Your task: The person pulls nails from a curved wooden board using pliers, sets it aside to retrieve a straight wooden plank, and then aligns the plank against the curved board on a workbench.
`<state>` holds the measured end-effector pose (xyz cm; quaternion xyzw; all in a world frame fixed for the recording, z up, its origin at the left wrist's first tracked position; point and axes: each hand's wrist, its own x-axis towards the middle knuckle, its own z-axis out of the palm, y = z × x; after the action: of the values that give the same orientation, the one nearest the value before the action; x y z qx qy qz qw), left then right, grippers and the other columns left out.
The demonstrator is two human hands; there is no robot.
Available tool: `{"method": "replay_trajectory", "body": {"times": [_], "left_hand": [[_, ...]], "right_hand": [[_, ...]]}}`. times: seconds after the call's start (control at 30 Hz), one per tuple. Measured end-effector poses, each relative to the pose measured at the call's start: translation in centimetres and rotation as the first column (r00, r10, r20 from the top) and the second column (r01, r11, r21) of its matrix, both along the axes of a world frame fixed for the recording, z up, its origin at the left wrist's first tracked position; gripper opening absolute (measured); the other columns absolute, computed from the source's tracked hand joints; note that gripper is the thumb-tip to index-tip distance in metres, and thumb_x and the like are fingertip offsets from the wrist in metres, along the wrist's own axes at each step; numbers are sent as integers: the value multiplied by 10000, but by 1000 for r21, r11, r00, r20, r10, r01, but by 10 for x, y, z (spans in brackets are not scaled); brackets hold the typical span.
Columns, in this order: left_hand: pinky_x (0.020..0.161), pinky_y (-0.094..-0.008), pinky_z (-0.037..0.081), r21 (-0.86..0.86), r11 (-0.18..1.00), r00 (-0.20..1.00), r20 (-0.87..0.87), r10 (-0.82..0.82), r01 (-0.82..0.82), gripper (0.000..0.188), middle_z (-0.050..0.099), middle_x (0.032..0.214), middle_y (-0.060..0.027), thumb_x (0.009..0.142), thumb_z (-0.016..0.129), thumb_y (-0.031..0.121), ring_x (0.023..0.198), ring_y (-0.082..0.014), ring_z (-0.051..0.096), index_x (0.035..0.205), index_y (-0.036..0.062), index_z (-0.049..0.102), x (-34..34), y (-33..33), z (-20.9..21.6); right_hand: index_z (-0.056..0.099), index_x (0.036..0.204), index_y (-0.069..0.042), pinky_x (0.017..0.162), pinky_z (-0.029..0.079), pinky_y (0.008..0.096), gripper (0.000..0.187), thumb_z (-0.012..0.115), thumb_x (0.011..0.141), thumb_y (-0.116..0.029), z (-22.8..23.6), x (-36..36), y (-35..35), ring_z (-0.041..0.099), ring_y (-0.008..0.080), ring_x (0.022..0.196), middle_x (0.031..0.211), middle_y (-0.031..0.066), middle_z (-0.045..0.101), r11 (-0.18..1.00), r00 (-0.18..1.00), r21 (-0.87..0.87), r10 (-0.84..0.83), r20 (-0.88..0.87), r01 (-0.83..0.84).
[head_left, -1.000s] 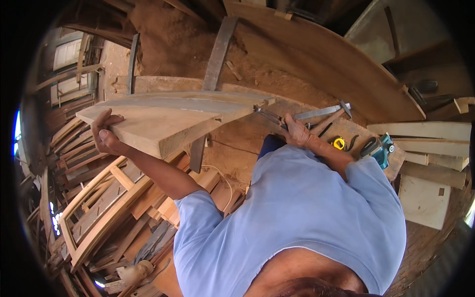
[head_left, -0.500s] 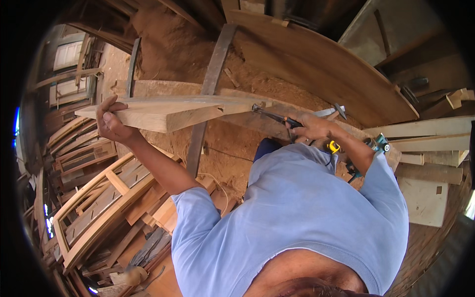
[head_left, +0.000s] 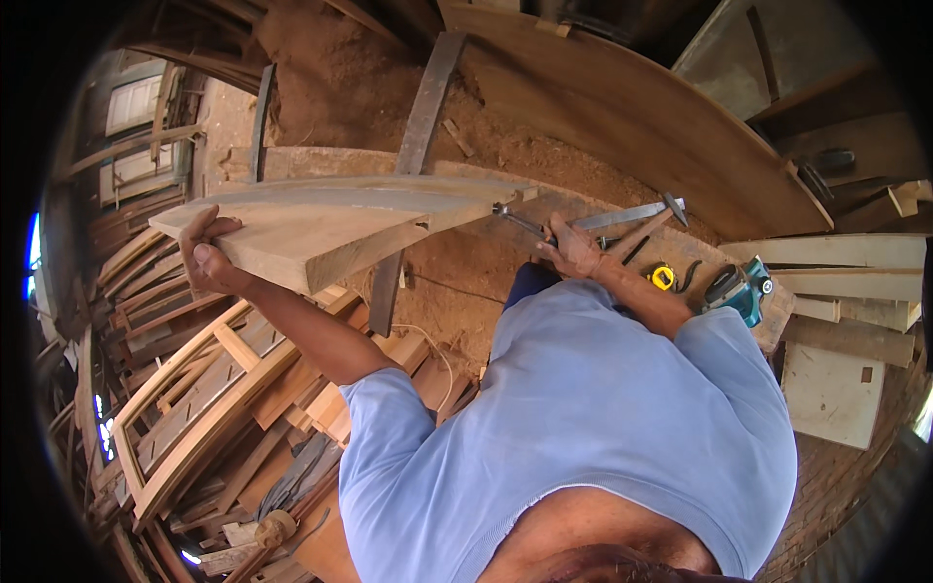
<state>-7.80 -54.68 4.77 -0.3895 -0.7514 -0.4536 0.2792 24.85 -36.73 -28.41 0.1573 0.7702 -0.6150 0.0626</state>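
Observation:
A thick, pale wooden board (head_left: 282, 233) lies tilted across the dark workbench, its left part sticking out toward me. My left hand (head_left: 207, 255) grips the board's left end, the fingers curled at its edge. In my right hand (head_left: 573, 248) is a pair of pincers (head_left: 525, 225), held by the handles. The jaws meet the board's right end, near a notch in the wood. Whether they bite on a nail is too small to tell. Just beyond the right hand lie a hammer (head_left: 673, 209) and a long metal blade-like tool (head_left: 622, 215).
On the bench's right end sit a yellow tape measure (head_left: 663, 277) and a teal power tool (head_left: 746, 291). A dark crossbar (head_left: 428, 107) runs under the board. Wooden frames (head_left: 185, 418) and offcuts pile at the left. A large brown panel (head_left: 622, 117) leans at the far side.
The right hand has drawn left and slightly up, closer to the board's end, with the pincers. The board has tipped, showing more of its upper face, and its near corner has dropped lower.

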Motion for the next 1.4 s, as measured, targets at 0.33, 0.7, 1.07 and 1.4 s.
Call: {"method": "replay_trajectory", "body": {"times": [0.33, 0.7, 1.07, 1.4], "left_hand": [[686, -317, 445, 43, 999, 1000, 24, -21, 20, 489, 613, 646, -135, 858, 439, 346, 625, -189, 574, 976, -66, 674, 7, 1, -4], [676, -292, 448, 73, 997, 999, 51, -15, 11, 479, 616, 624, -122, 842, 458, 336, 626, -171, 572, 971, -71, 673, 14, 10, -3], [654, -297, 452, 65, 998, 1000, 6, -8, 7, 484, 622, 658, -126, 842, 438, 327, 621, -174, 580, 956, -77, 678, 15, 12, -3], [657, -300, 444, 51, 999, 1000, 24, -19, 18, 493, 623, 659, -129, 846, 434, 340, 611, -174, 577, 955, -75, 678, 12, 16, -1]], "right_hand": [[474, 1035, -17, 692, 470, 487, 316, 584, 977, -308, 52, 23, 42, 623, 442, 783, 797, 221, 629, 985, 982, -21, 168, -91, -171], [481, 1165, -22, 928, 431, 520, 350, 570, 951, -284, 53, 2, 57, 538, 470, 1116, 1147, 291, 582, 927, 917, 223, 219, 334, -303], [501, 1088, -23, 833, 444, 527, 238, 564, 956, -211, 96, -1, 61, 587, 469, 996, 983, 271, 612, 949, 953, 86, 303, 15, -303], [489, 1122, 14, 818, 458, 528, 300, 528, 978, -246, -16, -1, 3, 601, 470, 949, 966, 281, 618, 996, 996, 81, -52, 79, 45]]}}
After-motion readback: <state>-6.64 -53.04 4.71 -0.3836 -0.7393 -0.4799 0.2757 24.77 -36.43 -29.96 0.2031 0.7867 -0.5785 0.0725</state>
